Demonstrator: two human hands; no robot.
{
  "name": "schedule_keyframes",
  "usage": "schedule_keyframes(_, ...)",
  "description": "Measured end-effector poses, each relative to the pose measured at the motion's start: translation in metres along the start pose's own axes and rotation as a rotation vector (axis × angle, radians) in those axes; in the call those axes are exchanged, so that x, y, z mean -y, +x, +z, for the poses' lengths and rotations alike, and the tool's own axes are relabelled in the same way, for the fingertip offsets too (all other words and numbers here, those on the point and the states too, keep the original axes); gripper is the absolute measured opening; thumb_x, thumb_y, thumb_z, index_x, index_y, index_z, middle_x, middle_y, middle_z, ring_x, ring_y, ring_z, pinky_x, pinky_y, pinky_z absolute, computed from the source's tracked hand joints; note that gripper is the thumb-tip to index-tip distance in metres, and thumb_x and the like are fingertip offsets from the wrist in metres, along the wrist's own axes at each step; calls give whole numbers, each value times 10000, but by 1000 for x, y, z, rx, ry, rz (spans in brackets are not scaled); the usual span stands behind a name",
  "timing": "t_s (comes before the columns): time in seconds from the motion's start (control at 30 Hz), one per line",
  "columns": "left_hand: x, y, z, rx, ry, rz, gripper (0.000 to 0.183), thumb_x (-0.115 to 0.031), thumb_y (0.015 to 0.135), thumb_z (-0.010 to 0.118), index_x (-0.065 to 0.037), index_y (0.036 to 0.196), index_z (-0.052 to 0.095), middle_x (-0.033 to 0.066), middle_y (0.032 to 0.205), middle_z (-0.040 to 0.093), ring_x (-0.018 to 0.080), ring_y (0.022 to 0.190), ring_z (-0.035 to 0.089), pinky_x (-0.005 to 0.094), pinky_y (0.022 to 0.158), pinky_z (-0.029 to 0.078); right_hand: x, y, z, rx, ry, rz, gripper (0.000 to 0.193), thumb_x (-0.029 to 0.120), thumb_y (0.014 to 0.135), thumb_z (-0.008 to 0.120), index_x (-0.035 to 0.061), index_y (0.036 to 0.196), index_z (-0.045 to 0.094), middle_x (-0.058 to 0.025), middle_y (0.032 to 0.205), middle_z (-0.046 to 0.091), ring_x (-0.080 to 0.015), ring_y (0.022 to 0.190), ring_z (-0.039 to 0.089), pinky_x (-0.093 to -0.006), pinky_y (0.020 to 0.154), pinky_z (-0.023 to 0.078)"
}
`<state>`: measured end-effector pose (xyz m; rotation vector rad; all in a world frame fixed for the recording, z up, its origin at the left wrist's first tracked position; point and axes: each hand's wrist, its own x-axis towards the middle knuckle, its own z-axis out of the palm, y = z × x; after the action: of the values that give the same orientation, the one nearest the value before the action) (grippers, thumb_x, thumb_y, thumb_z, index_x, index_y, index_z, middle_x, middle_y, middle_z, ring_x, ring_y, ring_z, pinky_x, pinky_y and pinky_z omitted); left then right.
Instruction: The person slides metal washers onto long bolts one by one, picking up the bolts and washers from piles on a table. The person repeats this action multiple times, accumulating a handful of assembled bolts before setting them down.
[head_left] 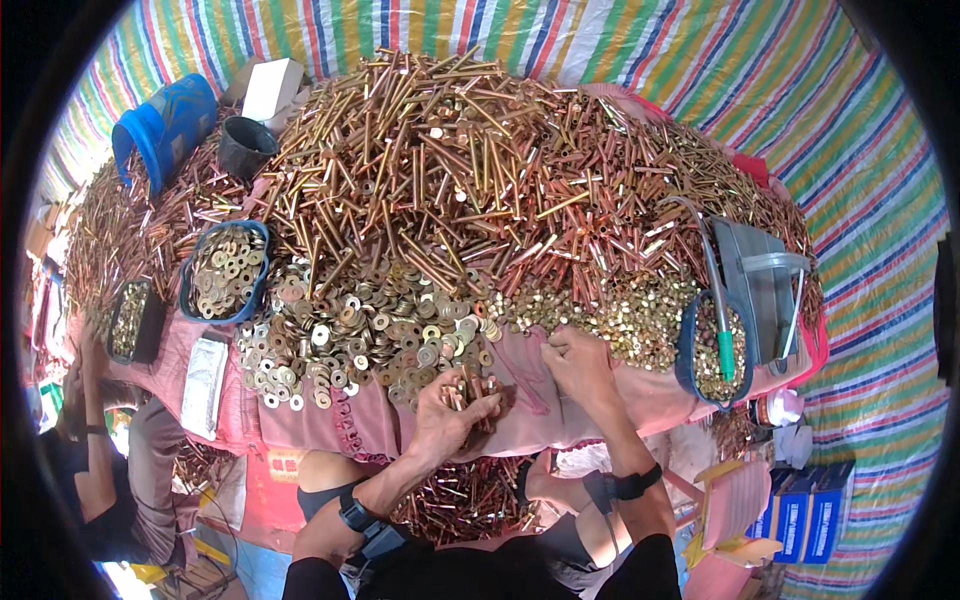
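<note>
My left hand (440, 418) is closed around a small bunch of copper-coloured bolts (481, 388), held upright at the near edge of the pink cloth (400, 435). To its right, my right hand (582, 365) rests with curled fingers over the cloth, beside a heap of small gold nuts (632, 325); whatever its fingers hold is hidden. Loose flat washers (350, 325) spread out beyond and left of my left hand. Behind both hands rises a large pile of long bolts (430, 170).
At the left stand a blue tub of washers (262, 282), a dark tray of nuts (152, 330), a blue bucket (180, 125) and a black cup (247, 150). At the right, a green-handled tool (724, 352) lies across a tub of nuts (690, 370). Another person's arm (95, 400) appears far left.
</note>
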<state>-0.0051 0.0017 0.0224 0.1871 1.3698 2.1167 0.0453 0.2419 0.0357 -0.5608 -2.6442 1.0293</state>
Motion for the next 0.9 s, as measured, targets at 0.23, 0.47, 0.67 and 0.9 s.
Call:
schedule_keyframes(0.23,-7,-3,0,-14,119,7,199,0,914,804,6,1067,676,47,818,745,88,665,673,245,598,549,43,-31,-5,364,774,105,227,80,1012,699,-21,1216,705,-66,905,731,-158,801,737,-256,683,605)
schedule_keyframes(0.47,-5,-2,-1,36,72,16,184,-10,910,814,-6,1037,681,38,821,743,74,667,657,242,600,541,60,-39,5,227,647,-235,245,19,956,721,-30,1196,732,-89,1107,721,-160,993,697,-274,869,559)
schedule_keyframes(0.67,-5,-3,1,33,40,50,185,-13,910,815,-10,1045,688,23,826,740,67,696,659,235,615,537,71,-46,2,190,553,-249,264,-10,924,721,-20,1188,726,-136,1139,742,-213,1043,722,-324,903,569)
schedule_keyframes(0.9,-5,-3,-1,52,146,37,167,-14,922,801,-9,1051,695,20,825,734,72,691,656,236,608,530,82,-42,-12,170,378,-332,250,-54,920,702,-37,1169,717,-156,1134,739,-229,1052,710,-331,923,557)
